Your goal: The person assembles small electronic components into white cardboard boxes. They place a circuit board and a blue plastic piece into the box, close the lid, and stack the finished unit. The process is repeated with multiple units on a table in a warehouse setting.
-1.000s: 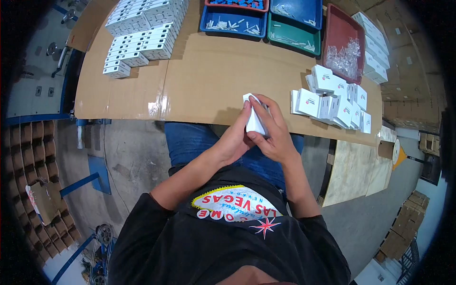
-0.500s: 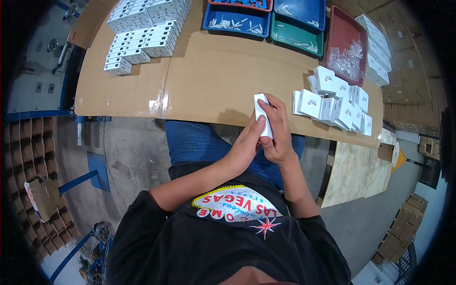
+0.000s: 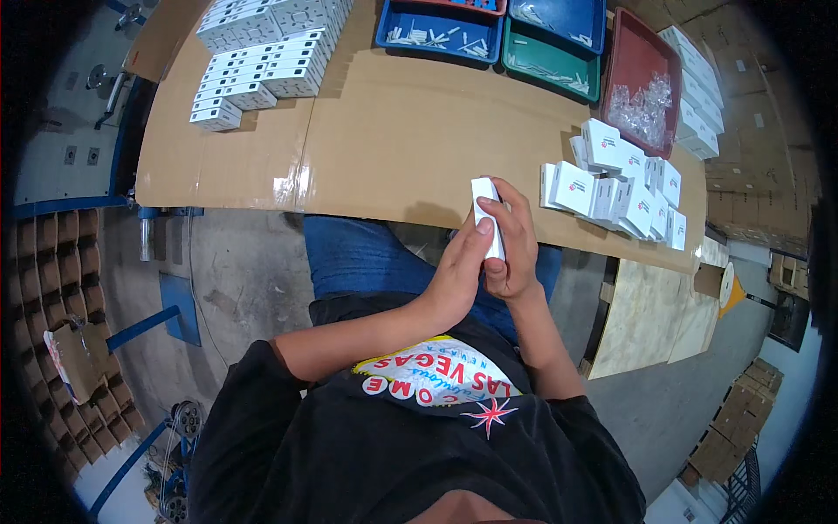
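Note:
A small white box [image 3: 485,194] is held upright on its edge between both my hands, close to the table's front edge. My left hand [image 3: 461,266] grips it from the left, thumb pressed on the near face. From the right, my right hand [image 3: 513,244] wraps round it with the fingers curled over its side and the thumb near its lower end. Palms and fingers hide much of the box. To the right of my hands lies a loose pile of similar small white boxes [image 3: 572,189], some leaning on others.
Stacked white boxes [image 3: 292,74] stand at the table's back left. Along the back are blue trays [image 3: 436,52] and a green tray [image 3: 550,80] with small white parts. A red tray [image 3: 642,44] holds clear plastic pieces. Larger white boxes [image 3: 694,87] line the right edge of the cardboard-covered table [image 3: 384,148].
Both hands keep hold of the white box, which has shifted very slightly right and down in view. The fingers have moved a little on it.

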Action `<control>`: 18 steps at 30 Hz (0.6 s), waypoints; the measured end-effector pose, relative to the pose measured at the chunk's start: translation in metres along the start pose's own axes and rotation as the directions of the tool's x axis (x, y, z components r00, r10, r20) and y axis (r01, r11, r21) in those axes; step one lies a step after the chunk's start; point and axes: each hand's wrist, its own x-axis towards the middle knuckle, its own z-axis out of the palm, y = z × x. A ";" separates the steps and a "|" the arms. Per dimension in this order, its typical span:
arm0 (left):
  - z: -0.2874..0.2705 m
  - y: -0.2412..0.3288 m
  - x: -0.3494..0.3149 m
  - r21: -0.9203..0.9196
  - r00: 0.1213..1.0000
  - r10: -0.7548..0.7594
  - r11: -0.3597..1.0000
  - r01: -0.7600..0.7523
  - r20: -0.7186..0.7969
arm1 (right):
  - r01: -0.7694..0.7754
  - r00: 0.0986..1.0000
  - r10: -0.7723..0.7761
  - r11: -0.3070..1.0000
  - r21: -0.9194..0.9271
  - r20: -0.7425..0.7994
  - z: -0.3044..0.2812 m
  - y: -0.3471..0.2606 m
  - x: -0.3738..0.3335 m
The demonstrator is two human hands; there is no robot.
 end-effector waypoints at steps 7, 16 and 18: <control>0.000 -0.004 -0.003 -0.016 0.998 -0.009 1.000 0.008 -0.066 | -0.017 1.000 0.017 1.000 -0.005 0.013 0.002 -0.003 -0.003; -0.002 -0.003 -0.005 -0.092 0.995 -0.073 0.994 0.067 -0.067 | -0.026 0.997 0.020 0.997 0.077 0.078 -0.001 -0.003 0.002; -0.004 -0.001 -0.001 -0.036 0.997 -0.006 0.999 0.004 -0.072 | -0.021 0.996 0.013 0.996 0.088 0.092 -0.005 -0.006 0.008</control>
